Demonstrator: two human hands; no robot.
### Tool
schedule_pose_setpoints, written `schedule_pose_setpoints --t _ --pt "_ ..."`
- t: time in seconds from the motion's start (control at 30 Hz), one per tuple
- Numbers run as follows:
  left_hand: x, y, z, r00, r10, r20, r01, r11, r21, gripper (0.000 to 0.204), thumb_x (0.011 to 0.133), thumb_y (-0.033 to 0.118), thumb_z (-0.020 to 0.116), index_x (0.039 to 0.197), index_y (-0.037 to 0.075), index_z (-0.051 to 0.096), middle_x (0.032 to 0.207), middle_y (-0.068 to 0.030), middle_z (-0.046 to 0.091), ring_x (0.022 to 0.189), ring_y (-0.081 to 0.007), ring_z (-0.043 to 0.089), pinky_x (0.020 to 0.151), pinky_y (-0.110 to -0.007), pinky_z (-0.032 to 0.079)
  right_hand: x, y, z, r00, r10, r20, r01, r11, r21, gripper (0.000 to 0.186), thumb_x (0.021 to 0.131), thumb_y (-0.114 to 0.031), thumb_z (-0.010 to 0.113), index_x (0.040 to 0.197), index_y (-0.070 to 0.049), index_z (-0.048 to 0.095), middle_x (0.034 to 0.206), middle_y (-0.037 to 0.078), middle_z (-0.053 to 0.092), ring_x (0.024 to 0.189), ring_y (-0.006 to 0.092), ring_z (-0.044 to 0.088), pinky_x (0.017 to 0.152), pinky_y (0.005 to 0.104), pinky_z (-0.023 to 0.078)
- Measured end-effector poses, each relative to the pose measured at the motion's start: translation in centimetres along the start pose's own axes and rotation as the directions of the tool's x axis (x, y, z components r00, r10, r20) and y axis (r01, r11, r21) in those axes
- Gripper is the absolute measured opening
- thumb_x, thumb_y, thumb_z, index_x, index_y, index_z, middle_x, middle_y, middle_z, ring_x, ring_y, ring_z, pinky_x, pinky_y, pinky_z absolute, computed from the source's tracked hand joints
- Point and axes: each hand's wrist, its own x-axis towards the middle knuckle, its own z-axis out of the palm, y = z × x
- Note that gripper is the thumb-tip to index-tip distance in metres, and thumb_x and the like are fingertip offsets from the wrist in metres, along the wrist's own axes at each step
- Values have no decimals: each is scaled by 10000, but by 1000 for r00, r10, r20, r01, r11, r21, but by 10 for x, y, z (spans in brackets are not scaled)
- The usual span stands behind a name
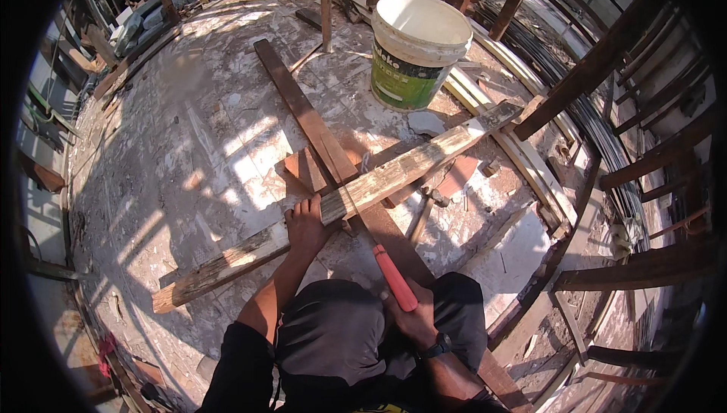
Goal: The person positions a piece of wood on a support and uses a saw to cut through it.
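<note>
A long weathered timber beam (pixel 416 157) lies diagonally over a dark brown plank (pixel 295 95) on the floor. My left hand (pixel 304 225) grips the beam, left of where they cross. My right hand (pixel 410 316) is closed on a handsaw by its red handle (pixel 392 273). The thin saw blade (pixel 362 223) rests across the beam near the crossing, angled away from me. A hammer (pixel 424 211) with a wooden handle lies on the floor to the right of the blade. Short wood offcuts (pixel 303 167) sit under and beside the crossing.
A white plastic bucket (pixel 413 61) with a green label stands beyond the beam. Upright wooden posts (pixel 568 64) and pale battens (pixel 545 186) are on the right, with dark lengths of material behind. Scrap wood and debris line the edges of the dusty, sunlit floor (pixel 189 148).
</note>
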Motion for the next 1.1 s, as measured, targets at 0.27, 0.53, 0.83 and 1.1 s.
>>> schedule_pose_setpoints --t 0.27,0.53,0.83,1.1 --pt "-10 -3 3 999 -26 -34 26 1000 13 972 700 701 774 1398 66 539 1180 -150 620 1144 -322 580 1000 -509 377 -14 -1 -2 1000 1 3 -1 1000 -19 316 861 -260 824 974 -9 670 769 121 648 654 189 610 638 341 512" --pt "-7 -2 1 1000 -15 -23 16 1000 25 956 706 670 787 1398 62 529 1154 -142 619 1127 -317 585 982 -504 385 -6 -7 -4 1000 4 6 -4 1000 -8 311 830 -236 846 939 -2 674 782 145 665 682 294 675 642 373 532" --pt "-6 -2 -1 999 -20 -41 20 1000 -5 885 717 630 799 1364 75 558 1122 -100 623 1086 -255 596 942 -468 405 -7 -2 5 999 -12 -38 12 1000 -9 242 834 -108 797 957 40 651 745 115 638 659 169 598 657 329 513" --pt "-18 -6 -6 997 -45 -65 41 997 -67 923 663 601 848 1353 66 552 1101 -94 610 1093 -244 574 954 -438 391 -18 3 15 1000 8 -10 -8 997 73 219 939 -114 651 1031 74 588 867 77 611 790 164 534 751 330 466"
